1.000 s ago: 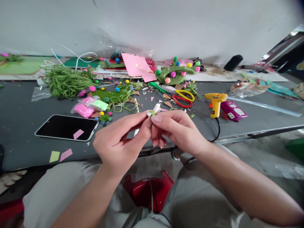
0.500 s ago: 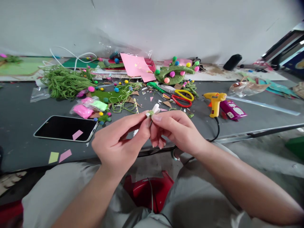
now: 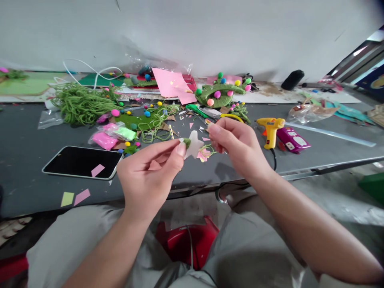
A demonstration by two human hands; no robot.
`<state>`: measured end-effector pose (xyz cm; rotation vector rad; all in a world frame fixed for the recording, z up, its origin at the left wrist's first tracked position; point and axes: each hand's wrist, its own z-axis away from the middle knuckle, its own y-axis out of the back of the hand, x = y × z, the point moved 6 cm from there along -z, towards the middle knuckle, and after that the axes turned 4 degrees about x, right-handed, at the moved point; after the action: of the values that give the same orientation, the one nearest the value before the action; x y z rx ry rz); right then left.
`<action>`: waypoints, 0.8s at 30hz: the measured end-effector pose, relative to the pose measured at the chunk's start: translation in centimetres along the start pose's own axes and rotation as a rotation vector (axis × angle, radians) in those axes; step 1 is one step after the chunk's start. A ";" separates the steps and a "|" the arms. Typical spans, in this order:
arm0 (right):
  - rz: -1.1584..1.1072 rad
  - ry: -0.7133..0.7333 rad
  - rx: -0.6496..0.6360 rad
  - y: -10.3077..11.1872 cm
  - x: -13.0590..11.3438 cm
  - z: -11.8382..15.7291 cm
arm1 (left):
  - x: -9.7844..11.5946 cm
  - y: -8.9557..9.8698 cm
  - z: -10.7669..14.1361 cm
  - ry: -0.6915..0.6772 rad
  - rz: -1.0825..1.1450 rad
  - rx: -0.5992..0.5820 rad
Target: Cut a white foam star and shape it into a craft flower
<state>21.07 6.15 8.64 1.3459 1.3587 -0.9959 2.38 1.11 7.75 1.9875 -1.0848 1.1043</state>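
My left hand (image 3: 150,172) pinches a small white star shape (image 3: 194,145) that has green yarn (image 3: 187,142) wound on one arm. The star is held up over the front part of the grey table. To its right, my right hand (image 3: 237,146) is raised apart from the star, thumb and fingertips pressed together; anything between them is too small to make out. Behind the star and my right hand lie green-handled scissors (image 3: 196,110) and yellow-handled scissors (image 3: 231,117). Pink and pale scraps with green yarn (image 3: 204,153) lie between the hands.
A yellow glue gun (image 3: 271,130) with a black cord and a purple packet (image 3: 293,140) are at the right. A phone (image 3: 82,160) lies at the left, near pink clay packets (image 3: 104,140). Green yarn (image 3: 76,106), pink paper (image 3: 172,84) and a pompom-trimmed wreath (image 3: 216,95) sit at the back.
My right hand has moved away from my left hand to the right and slightly up. The white star now shows fully between the hands, and the red scissor handle is hidden.
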 end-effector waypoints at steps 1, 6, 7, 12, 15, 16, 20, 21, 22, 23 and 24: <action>0.022 -0.021 -0.031 -0.1 0.1 0.0 | 0.0 0.0 0.0 -0.002 0.006 -0.002; -0.037 -0.102 -0.115 -0.6 0.9 0.0 | 0.0 -0.3 0.1 -0.015 0.082 -0.045; -0.081 -0.129 -0.125 -0.6 1.3 0.0 | -0.1 -0.4 0.1 -0.011 0.101 -0.051; -0.233 -0.234 -0.202 -0.6 2.5 -0.5 | -0.8 -1.0 0.0 0.052 0.139 -0.115; -0.292 -0.203 -0.177 -0.4 2.2 -0.7 | -1.2 -1.4 0.1 0.087 0.142 -0.168; -0.321 -0.190 -0.148 -0.2 2.1 -0.9 | -1.4 -1.4 0.2 0.098 0.143 -0.183; -0.388 -0.151 -0.010 1.5 1.8 -2.1 | -1.6 -1.6 0.2 0.129 0.145 -0.219; -0.366 -0.141 0.017 2.1 1.9 -2.5 | -1.6 -1.6 0.2 0.132 0.145 -0.223; -0.332 -0.133 0.041 2.7 2.0 -2.9 | -1.6 -1.6 0.2 0.132 0.145 -0.225; -0.295 -0.122 0.060 3.3 2.2 -3.4 | -1.6 -1.6 0.1 0.131 0.148 -0.229; -0.264 -0.111 0.086 3.8 2.4 -3.7 | -1.6 -1.6 0.1 0.129 0.155 -0.232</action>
<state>24.73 10.54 7.37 1.1733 1.4476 -1.2996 3.31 2.39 6.14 1.6534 -1.2533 1.1141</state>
